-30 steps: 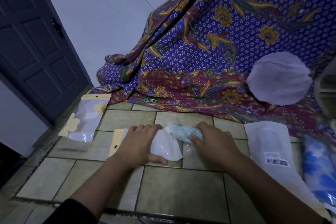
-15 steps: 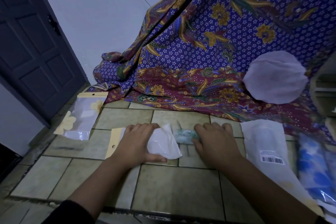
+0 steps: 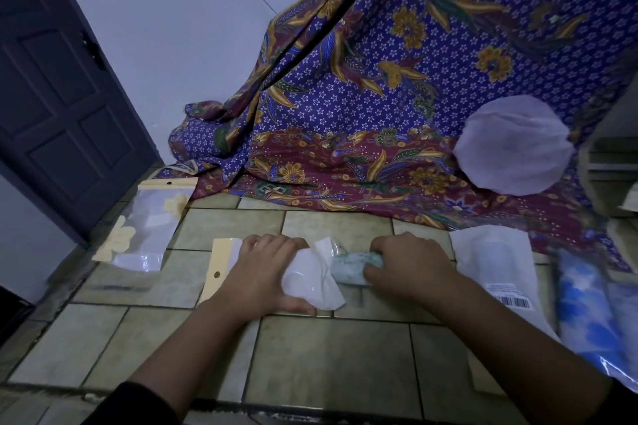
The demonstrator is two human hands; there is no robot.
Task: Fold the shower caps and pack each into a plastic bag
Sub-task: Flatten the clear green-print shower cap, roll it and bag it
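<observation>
On the tiled floor, fingers of the right hand (image 3: 411,269) curl round a soft, rolled teal shower cap (image 3: 352,267), its end at the crinkled mouth of a glossy plastic bag (image 3: 312,283) gripped by the left hand (image 3: 262,272). Insertion looks barely begun. A flower-printed bag (image 3: 145,228), seemingly filled, lies left, and a round white cap (image 3: 514,145) waits unfolded on patterned cloth (image 3: 345,134).

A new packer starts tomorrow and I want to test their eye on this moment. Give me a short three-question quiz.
1. True or false: the right hand grips the folded shower cap.
2. What does the left hand hold? A plastic bag; B scissors; C a cup.
3. Fill in: the round white cap lies on the ____ cloth.
Key: 1 true; 2 A; 3 patterned.
</observation>
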